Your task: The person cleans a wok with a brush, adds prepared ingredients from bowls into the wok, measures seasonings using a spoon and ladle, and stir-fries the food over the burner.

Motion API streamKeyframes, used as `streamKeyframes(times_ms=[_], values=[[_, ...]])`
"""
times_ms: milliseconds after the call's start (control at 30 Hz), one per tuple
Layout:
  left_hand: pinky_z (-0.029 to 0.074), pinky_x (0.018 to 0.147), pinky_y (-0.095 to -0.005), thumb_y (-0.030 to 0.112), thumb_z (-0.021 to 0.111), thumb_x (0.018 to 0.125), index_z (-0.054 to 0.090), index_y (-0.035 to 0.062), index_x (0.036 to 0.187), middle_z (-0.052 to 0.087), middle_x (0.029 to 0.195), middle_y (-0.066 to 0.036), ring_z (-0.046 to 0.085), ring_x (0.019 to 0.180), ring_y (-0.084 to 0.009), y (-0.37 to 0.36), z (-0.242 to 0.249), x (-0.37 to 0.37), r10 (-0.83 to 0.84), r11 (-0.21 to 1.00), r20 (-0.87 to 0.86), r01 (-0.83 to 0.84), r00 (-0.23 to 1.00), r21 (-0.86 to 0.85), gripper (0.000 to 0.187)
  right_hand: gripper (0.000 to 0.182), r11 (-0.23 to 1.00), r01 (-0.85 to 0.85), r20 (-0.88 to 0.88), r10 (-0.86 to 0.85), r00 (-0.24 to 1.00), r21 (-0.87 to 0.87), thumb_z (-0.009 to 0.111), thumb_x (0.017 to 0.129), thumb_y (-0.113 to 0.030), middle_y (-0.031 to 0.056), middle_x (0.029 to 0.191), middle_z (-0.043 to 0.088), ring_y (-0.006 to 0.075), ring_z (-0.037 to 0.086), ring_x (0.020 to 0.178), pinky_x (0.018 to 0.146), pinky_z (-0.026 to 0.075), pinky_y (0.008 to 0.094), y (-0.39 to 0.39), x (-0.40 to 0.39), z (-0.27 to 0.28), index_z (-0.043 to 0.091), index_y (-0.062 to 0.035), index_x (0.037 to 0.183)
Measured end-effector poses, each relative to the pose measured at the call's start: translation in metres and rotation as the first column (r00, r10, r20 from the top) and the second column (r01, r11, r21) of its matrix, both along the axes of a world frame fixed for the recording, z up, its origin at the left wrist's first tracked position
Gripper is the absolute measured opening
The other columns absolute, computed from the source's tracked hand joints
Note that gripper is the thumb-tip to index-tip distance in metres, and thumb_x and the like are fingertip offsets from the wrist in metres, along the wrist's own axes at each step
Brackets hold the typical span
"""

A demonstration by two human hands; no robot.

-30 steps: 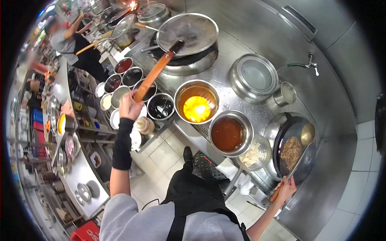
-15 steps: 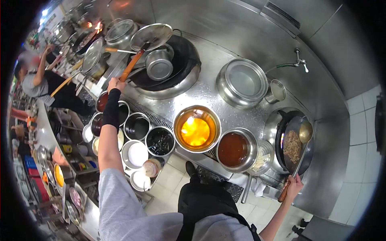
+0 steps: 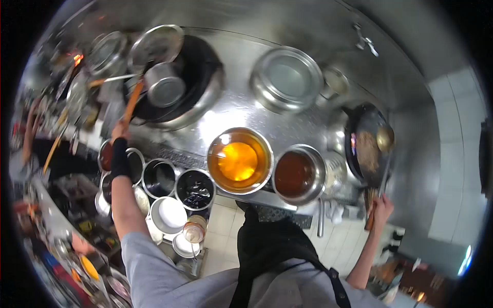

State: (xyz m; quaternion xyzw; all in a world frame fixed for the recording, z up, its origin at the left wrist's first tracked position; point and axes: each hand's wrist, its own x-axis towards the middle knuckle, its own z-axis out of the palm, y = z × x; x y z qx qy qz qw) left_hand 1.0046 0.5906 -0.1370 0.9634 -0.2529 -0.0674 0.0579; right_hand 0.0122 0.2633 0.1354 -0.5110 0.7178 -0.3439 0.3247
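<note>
My left hand (image 3: 121, 129) is wrapped round the wooden handle of a wire-mesh strainer (image 3: 155, 47). The strainer rests over the large black wok (image 3: 203, 64) at the upper left, where a small metal pot (image 3: 165, 91) also sits. My right hand (image 3: 381, 209) is closed round the wooden handle of a ladle (image 3: 385, 138). The ladle's bowl lies at the right side of a second wok (image 3: 372, 115), beside brown, crumbly food (image 3: 367, 151) that looks like minced meat. Motion blur softens both hands.
Between the woks stand a bowl of amber liquid (image 3: 238, 160), a saucepan of red-brown sauce (image 3: 294, 174) and a wide metal pot (image 3: 287, 77). Several seasoning containers (image 3: 195, 189) fill the left front. A tap (image 3: 364, 40) juts from the back wall. Another person (image 3: 64, 159) stands far left.
The view has turned and shifted, so the woks and pots sit further left in it. Both hands keep their grips on the strainer and the ladle.
</note>
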Motion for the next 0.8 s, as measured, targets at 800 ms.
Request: streamKeyframes(times_ms=[800], values=[[0.044, 0.109, -0.0392, 0.004, 0.059, 0.099, 0.040, 0.0036, 0.154, 0.050, 0.151, -0.015, 0.051, 0.135, -0.0253, -0.096, 0.274, -0.478, -0.464, 0.601, -0.013, 0.304, 0.886, -0.739, 0.058, 0.010, 1.000, 0.007, -0.121, -0.004, 0.993, 0.019, 0.062, 0.086, -0.001, 0.0076, 0.056, 0.061, 0.0178, 0.060, 0.043, 0.037, 0.047, 0.0334, -0.040, -0.182, -0.094, 0.067, 0.0069, 0.086]])
